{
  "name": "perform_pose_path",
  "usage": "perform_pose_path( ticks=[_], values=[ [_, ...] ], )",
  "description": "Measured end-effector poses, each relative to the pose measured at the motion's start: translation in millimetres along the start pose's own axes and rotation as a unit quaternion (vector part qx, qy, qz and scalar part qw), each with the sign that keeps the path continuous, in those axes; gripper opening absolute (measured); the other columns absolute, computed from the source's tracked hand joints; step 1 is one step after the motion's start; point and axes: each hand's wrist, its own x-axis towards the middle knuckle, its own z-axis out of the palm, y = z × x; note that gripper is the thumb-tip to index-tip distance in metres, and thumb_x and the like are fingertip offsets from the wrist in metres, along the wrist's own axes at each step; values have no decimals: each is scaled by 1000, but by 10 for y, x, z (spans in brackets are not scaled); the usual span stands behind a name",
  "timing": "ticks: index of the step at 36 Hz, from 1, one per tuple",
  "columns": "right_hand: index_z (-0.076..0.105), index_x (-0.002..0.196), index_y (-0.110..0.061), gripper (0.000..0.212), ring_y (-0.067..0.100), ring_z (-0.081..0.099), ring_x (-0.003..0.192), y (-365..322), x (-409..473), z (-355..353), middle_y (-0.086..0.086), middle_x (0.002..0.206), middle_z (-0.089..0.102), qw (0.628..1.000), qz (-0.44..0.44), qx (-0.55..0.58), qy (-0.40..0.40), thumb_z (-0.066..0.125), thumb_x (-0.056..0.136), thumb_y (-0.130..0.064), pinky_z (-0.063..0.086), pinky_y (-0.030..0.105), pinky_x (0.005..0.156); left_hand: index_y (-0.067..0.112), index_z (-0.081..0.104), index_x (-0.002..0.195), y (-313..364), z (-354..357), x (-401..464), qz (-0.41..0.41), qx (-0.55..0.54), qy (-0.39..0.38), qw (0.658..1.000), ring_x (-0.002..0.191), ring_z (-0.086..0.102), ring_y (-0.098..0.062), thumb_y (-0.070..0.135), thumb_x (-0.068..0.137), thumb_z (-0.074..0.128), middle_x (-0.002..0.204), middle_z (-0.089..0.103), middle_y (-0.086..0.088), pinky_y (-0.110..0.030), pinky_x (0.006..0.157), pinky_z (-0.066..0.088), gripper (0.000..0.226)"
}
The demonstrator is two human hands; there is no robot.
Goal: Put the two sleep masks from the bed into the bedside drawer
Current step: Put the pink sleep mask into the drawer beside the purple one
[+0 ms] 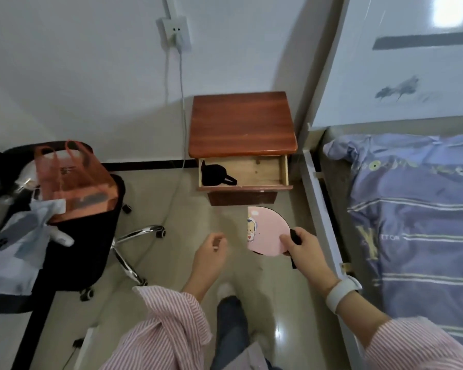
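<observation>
In the open light-wood drawer (254,170) of the reddish-brown wooden bedside table (242,124), a black fabric sleep mask (214,174) already lies at the left end, so one half looks done. Nearer the person, the left hand (210,253) hangs empty, fingers loosely curled. To its right, the right hand (302,248) pinches a pink round-edged sleep mask with a cartoon print (265,231) by its dark strap, below the drawer front. Dropping it in appears to remain.
</observation>
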Motion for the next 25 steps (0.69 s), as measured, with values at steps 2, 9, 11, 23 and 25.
perform_pose_path(
  ticks=[2,9,11,23,25],
  values=[
    [56,85,-14,8,13,51,61,-32,351,92,-6,66,53,999,-20,-41,16,54,88,-20,36,21,51,19,55,111,-43,-49,374,-20,10,15,1000,97,60,-29,22,90,48,112,62,-14,-42,87,48,22],
    [64,98,-11,14,11,57,77,-124,1737,496,-2,85,62,977,-142,-144,68,58,86,-17,45,20,68,13,34,134,-226,-110,1958,-57,44,24,997,119,48,-32,29,87,52,134,47,-18,-46,103,39,53],
    [64,102,-11,18,16,60,84,-97,2162,611,4,94,65,967,-172,-177,66,58,86,-15,50,28,74,14,30,137,-288,-75,2403,-39,52,41,997,126,41,-31,29,85,55,139,39,-17,-42,107,33,60],
    [61,108,-8,22,30,62,81,666,3684,1062,15,102,64,927,-177,-330,29,53,88,-12,52,34,64,17,6,143,-619,461,3704,32,242,88,966,138,22,-30,45,82,52,152,23,-12,-57,109,21,82],
    [60,109,-9,22,26,62,84,741,3845,1098,13,102,66,955,-119,-269,38,52,89,-13,47,29,69,19,10,143,-648,564,3683,59,276,77,956,137,23,-27,48,83,47,151,28,-10,-56,108,18,77]
  ],
)
